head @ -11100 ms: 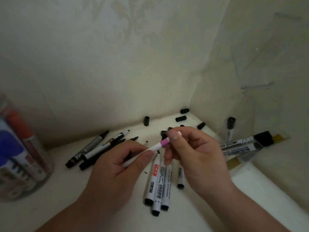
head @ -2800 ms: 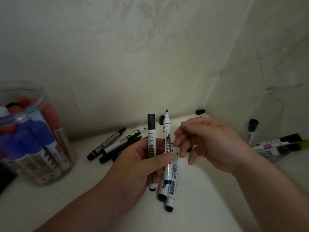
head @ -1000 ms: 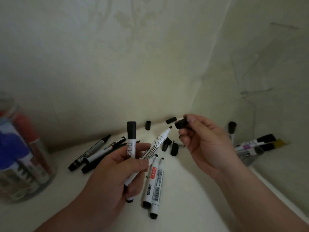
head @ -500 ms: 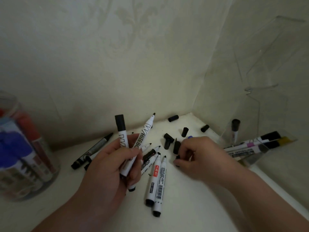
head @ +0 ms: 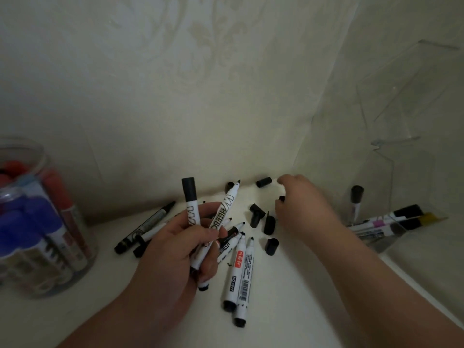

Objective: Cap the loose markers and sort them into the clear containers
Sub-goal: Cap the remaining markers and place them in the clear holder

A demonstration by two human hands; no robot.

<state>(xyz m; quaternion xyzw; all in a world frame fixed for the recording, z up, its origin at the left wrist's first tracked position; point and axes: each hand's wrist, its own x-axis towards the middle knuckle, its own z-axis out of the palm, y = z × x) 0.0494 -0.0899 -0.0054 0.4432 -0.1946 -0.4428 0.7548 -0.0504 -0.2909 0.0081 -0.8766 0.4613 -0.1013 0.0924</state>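
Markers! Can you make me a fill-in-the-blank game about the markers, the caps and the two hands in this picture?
1. The left hand holds ___ whiteboard markers.
2. Only ___ of them wears a cap.
3. The round jar holds blue markers and ___ ones.
4. The loose caps near the right hand are all ___.

Missing words: two; one; red; black.
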